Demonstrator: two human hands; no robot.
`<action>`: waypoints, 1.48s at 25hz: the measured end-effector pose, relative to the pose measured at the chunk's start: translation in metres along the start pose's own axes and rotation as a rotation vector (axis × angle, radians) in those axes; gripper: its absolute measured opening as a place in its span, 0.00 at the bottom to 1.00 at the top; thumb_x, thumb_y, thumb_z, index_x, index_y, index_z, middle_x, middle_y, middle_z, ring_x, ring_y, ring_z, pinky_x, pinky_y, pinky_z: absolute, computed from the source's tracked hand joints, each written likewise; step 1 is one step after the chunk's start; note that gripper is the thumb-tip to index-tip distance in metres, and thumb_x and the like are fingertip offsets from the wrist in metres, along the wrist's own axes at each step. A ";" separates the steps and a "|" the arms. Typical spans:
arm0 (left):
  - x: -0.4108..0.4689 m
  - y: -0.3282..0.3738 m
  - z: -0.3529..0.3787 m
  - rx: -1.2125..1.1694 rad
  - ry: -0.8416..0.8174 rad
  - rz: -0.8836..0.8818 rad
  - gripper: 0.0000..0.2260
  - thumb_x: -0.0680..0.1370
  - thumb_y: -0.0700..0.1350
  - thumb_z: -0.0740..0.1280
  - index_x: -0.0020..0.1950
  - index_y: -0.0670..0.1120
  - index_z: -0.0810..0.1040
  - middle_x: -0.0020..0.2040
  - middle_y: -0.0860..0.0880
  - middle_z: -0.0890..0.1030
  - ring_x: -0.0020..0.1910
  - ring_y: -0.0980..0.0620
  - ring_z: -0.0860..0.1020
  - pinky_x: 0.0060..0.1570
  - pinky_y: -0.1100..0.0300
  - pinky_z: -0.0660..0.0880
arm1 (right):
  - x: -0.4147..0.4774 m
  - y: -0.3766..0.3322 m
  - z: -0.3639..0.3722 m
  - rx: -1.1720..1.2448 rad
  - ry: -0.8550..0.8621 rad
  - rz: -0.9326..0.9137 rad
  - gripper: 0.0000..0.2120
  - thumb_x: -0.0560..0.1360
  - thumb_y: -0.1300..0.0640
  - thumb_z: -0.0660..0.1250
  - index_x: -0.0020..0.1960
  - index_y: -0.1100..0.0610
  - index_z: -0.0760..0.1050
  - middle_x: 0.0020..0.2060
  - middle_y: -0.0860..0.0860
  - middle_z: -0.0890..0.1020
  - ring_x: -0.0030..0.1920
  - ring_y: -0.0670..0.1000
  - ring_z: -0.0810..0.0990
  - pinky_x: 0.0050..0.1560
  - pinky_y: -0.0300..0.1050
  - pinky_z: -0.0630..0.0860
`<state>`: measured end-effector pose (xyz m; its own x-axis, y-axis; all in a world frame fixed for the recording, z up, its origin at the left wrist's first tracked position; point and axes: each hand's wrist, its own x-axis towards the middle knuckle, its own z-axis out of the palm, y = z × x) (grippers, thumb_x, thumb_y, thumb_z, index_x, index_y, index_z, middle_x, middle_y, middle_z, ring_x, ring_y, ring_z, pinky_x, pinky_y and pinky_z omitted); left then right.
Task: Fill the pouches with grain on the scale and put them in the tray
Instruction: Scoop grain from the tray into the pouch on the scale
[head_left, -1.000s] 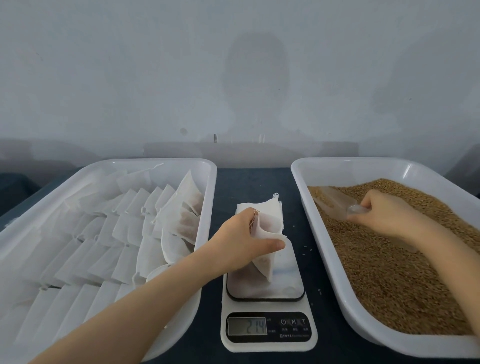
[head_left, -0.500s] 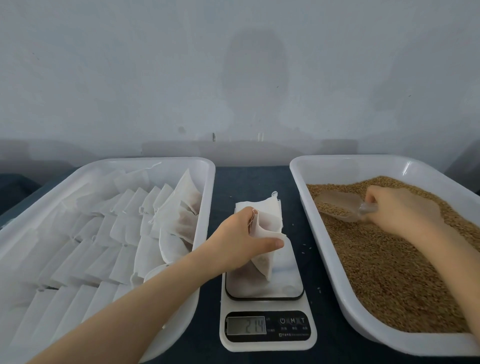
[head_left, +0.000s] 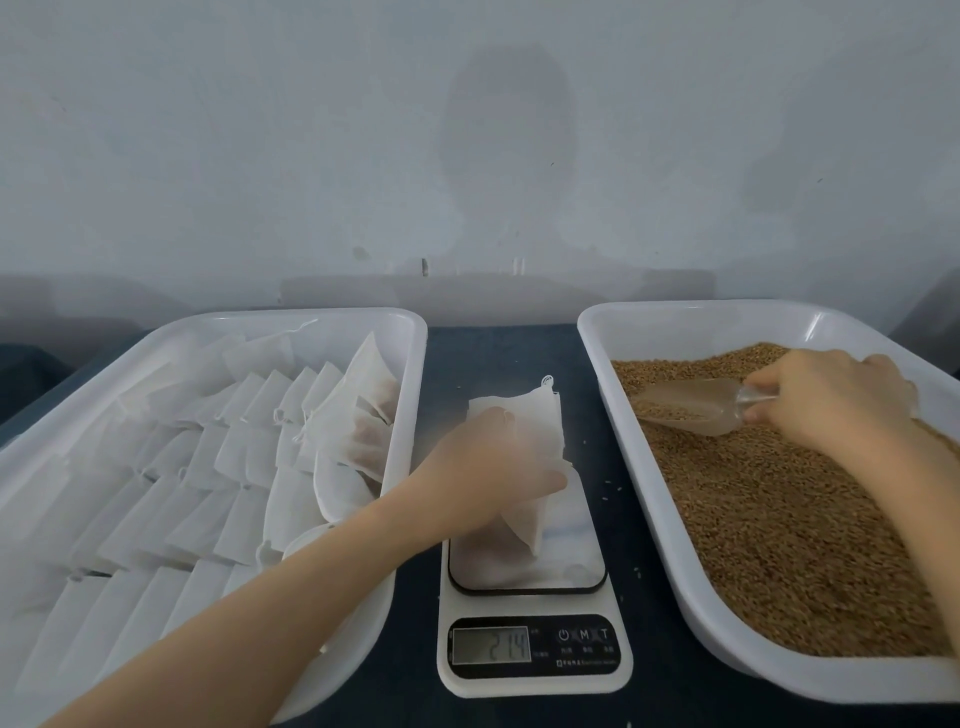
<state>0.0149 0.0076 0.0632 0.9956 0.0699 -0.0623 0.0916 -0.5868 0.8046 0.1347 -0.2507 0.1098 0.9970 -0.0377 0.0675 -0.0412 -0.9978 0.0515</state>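
The two white trays leave only a dark strip of table down the middle of the frame. The scale fills the lower part of that strip, with narrow gaps on either side. The left tray has its right rim just beside the scale, and the left forearm crosses over that tray's lower right corner. A few stray grains lie in the gap between the scale and the right tray.

The left tray holds rows of flat empty pouches, with a few filled pouches showing brown through the fabric along its right wall. The right tray holds a bed of brown grain.

The left hand is at centre frame with its fingers curled around a white pouch. The pouch hangs limp, its lower corner down on the scale plate. More white fabric shows behind the hand, and whether that is the same pouch cannot be told. The display reads 214.

At right of frame the right hand is closed around the handle of a clear scoop. The scoop lies low in the grain, partly loaded.
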 end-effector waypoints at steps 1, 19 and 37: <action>0.000 0.000 0.000 0.004 0.000 -0.002 0.18 0.70 0.57 0.73 0.54 0.51 0.74 0.51 0.54 0.80 0.51 0.55 0.79 0.53 0.56 0.77 | 0.002 0.001 0.000 0.006 -0.011 0.006 0.07 0.73 0.40 0.66 0.50 0.37 0.77 0.49 0.50 0.80 0.54 0.56 0.74 0.61 0.53 0.69; 0.001 -0.002 0.000 -0.008 -0.003 -0.005 0.19 0.69 0.56 0.74 0.55 0.50 0.75 0.52 0.54 0.80 0.51 0.54 0.79 0.55 0.54 0.77 | 0.012 0.013 0.012 0.330 -0.066 -0.011 0.14 0.72 0.47 0.71 0.56 0.46 0.78 0.48 0.49 0.80 0.41 0.51 0.74 0.46 0.45 0.70; 0.003 -0.005 0.000 -0.050 0.001 0.014 0.20 0.70 0.57 0.74 0.56 0.52 0.73 0.52 0.55 0.80 0.50 0.56 0.79 0.49 0.61 0.77 | -0.030 0.001 -0.059 0.506 0.022 -0.489 0.15 0.68 0.49 0.73 0.45 0.30 0.74 0.50 0.40 0.81 0.41 0.39 0.77 0.43 0.37 0.72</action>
<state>0.0175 0.0112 0.0591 0.9968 0.0623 -0.0504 0.0764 -0.5470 0.8337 0.1013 -0.2474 0.1666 0.8917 0.4173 0.1752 0.4521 -0.8031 -0.3881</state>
